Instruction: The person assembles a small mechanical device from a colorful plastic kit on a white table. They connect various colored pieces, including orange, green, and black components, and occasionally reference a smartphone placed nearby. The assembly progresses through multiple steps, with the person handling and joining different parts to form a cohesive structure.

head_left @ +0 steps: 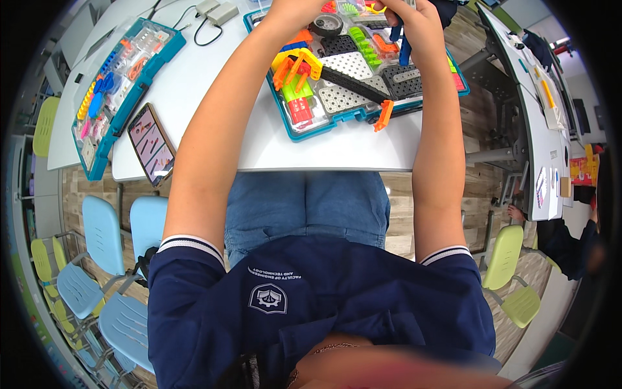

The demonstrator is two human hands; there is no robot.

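Observation:
Both arms reach over an open teal-edged parts case (303,136) full of colourful plastic building pieces. My right hand (420,23) is closed at the top, with a dark blue plastic piece (405,50) hanging below its fingers. My left hand (297,8) is at the upper edge, where its fingers are cut off. Something yellow (376,9) shows between the hands. Across the case lies a long black beam (353,84), with yellow and orange pieces at its left end and an orange piece (383,115) at its right end. A black wheel (326,24) lies near my left wrist.
A second teal case (97,162) of small parts lies at the left, beside a smartphone (152,144) at the table's edge. Grey boxes with a cable (219,13) are farther back. Blue chairs (103,233) stand left, a green chair (505,259) right, near another person (564,243).

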